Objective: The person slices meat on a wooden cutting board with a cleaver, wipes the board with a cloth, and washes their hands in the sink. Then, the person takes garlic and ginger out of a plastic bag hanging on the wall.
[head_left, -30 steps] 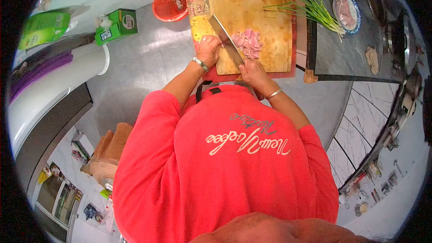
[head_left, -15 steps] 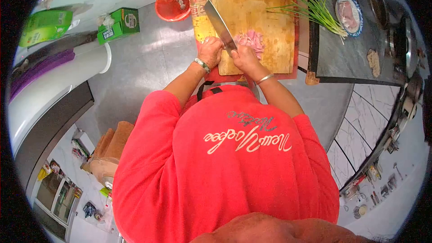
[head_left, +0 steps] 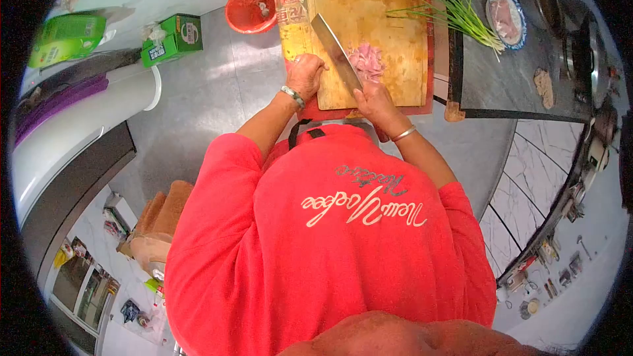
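Knife (head_left: 337,53) sits in your right hand (head_left: 374,100), your grip closed around its handle, the blade slanting over the board (head_left: 369,0) with its far end toward the upper left. Your left hand (head_left: 305,74) is curled at the board's left edge, near the blade; I cannot tell whether its grip holds anything. Your sliced meat (head_left: 366,61) lies heaped on the board, just right of the blade. The board rests on a counter (head_left: 292,29) covered in red and yellow. To your right, onions (head_left: 475,26) stretch from over the board to a grey counter (head_left: 494,89), near a plate (head_left: 490,12) of pink meat (head_left: 506,21). A red basin (head_left: 232,14) is beyond your left hand.
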Tool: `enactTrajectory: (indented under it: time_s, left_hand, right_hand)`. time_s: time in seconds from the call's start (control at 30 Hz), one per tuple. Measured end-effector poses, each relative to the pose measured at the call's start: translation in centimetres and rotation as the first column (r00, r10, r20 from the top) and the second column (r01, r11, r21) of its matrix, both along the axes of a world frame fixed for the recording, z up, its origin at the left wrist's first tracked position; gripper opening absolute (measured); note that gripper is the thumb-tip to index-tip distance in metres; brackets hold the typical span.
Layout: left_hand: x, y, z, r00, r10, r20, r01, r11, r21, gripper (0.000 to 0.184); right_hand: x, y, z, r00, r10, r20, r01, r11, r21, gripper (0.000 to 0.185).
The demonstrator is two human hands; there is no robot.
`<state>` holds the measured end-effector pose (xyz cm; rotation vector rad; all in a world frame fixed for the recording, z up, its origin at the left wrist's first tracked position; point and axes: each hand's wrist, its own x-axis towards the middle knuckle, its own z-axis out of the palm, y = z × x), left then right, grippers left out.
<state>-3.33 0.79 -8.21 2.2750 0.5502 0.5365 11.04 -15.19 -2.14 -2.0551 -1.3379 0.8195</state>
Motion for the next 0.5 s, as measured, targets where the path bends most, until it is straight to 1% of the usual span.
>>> enactTrajectory:
  time_s: [0.03,0.13,0.2,0.3,0.43,0.5]
  left_hand:
    - [0.0,0.0,-0.2,1.0,0.0,-0.026,0.0,1.0,0.005,0.01]
    - [0.0,0.1,-0.1,1.0,-0.009,-0.007,0.01,1.0,0.022,0.01]
    - [0.0,-0.1,0.1,1.0,-0.004,-0.012,0.004,1.0,0.018,0.01]
    - [0.1,-0.2,-0.3,1.0,0.018,-0.008,-0.018,1.0,0.024,0.009]
    - [0.1,-0.3,-0.3,0.999,0.032,-0.017,-0.031,0.998,0.048,0.009]
    - [0.0,-0.3,-0.3,0.999,0.036,-0.013,-0.036,0.999,0.03,0.009]
  right_hand:
    - [-0.1,-0.3,-0.3,1.0,0.001,0.0,-0.001,1.0,-0.001,0.019]
    - [-0.3,-1.0,-0.7,1.0,0.009,0.03,-0.01,1.0,0.026,0.019]
    - [-0.3,-1.4,-0.4,0.996,0.078,0.04,-0.077,0.996,-0.039,0.019]
    - [-0.5,-1.7,0.3,0.998,0.062,-0.01,-0.062,0.998,-0.017,0.02]
    - [-0.5,-1.6,0.6,0.997,0.075,-0.013,-0.075,0.996,-0.045,0.021]
    - [-0.5,-1.6,0.2,0.996,0.088,0.001,-0.088,0.995,-0.041,0.022]
